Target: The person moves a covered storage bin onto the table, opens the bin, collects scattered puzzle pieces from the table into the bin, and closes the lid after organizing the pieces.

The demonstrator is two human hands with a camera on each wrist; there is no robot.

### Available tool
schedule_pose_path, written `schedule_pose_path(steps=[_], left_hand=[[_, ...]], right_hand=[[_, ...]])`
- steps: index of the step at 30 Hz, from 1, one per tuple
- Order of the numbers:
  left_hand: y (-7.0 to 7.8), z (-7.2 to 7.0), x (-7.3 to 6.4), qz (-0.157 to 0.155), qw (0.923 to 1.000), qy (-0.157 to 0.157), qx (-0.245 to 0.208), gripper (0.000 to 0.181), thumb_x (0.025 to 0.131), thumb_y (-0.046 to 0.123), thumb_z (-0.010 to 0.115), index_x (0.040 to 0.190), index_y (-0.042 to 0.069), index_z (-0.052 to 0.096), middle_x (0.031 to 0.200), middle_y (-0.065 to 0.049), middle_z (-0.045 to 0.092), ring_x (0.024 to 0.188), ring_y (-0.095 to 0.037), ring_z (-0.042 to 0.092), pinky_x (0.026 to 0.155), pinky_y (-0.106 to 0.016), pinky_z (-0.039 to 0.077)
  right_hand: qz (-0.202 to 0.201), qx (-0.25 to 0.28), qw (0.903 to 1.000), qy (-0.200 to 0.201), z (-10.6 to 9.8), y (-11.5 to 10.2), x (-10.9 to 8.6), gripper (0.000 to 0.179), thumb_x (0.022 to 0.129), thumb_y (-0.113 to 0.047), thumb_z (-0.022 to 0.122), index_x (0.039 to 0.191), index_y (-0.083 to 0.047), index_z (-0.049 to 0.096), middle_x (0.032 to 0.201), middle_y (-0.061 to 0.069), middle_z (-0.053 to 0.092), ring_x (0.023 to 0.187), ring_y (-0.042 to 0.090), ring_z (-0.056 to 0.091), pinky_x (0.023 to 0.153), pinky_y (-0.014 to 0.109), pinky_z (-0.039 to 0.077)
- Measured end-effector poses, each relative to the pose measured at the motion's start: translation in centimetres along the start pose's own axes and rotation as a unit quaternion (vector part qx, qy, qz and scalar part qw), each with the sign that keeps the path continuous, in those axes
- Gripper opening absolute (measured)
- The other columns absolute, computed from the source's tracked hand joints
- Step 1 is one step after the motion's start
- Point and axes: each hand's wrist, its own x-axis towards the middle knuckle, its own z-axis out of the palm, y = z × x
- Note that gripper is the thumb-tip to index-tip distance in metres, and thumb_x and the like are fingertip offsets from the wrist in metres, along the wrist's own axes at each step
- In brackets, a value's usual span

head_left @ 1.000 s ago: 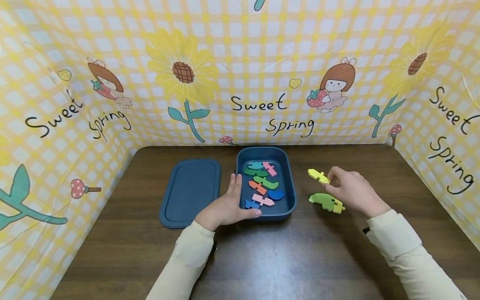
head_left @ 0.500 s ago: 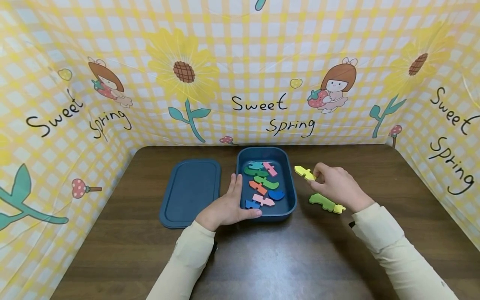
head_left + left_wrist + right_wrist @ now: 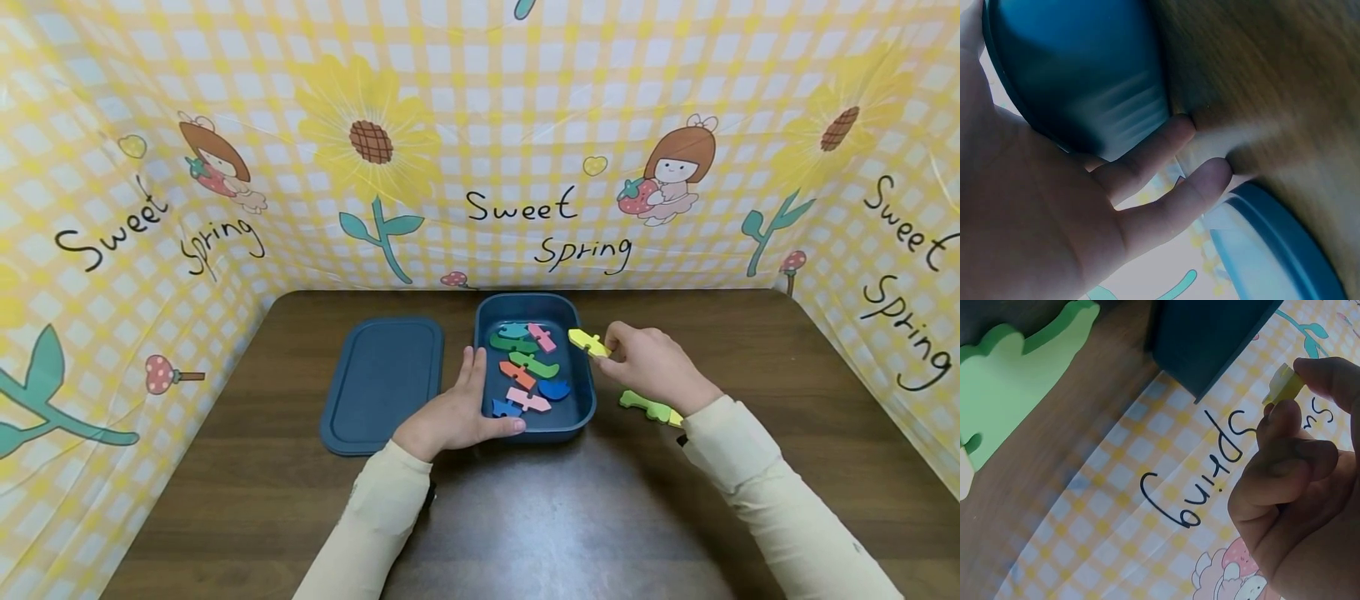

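Between thumb and index finger, my right hand (image 3: 651, 362) pinches a yellow arrow-shaped puzzle piece (image 3: 586, 342) at the right rim of a dark blue box (image 3: 588, 400). The right wrist view shows the piece (image 3: 1284, 385) nearly edge-on at the fingertips. My left hand (image 3: 450, 418) rests on the box's near left corner, straight fingers along the left side, thumb over the front rim. In the left wrist view, two fingers (image 3: 1163, 215) reach past the box's outer wall (image 3: 1085, 69). Inside the box lie several puzzle pieces, among them an orange piece (image 3: 516, 375) and a blue half-round piece (image 3: 554, 389).
A dark blue lid (image 3: 382, 383) lies flat left of the box. On the table (image 3: 525, 517) to the right, a green puzzle piece (image 3: 643, 403) lies joined to a yellow one (image 3: 676, 417), partly hidden by my right sleeve. A checked cloth (image 3: 517, 125) stands behind and at both sides.
My right hand has moved left with the yellow puzzle piece, from above the green piece to the box's right rim. The left hand has stayed on the box.
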Motion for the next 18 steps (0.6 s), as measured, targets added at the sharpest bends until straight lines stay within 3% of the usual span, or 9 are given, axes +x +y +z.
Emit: schedule_pose_path(steps=[18], left_hand=[[0.1, -0.1, -0.1, -0.012, 0.9999, -0.007, -0.003, 0.124, 0.083, 0.067, 0.072, 0.162, 0.019, -0.012, 0.167, -0.003, -0.02, 0.145, -0.039, 0.031, 0.109, -0.054, 0.037]], right_hand=[[0.011, -0.003, 0.9994, -0.033, 1.1, -1.8, 2.7, 0.025, 0.095, -0.029, 0.071, 0.101, -0.007, 0.062, 0.072, 0.004, 0.058, 0.063, 0.02, 0.055, 0.056, 0.032, 0.048]])
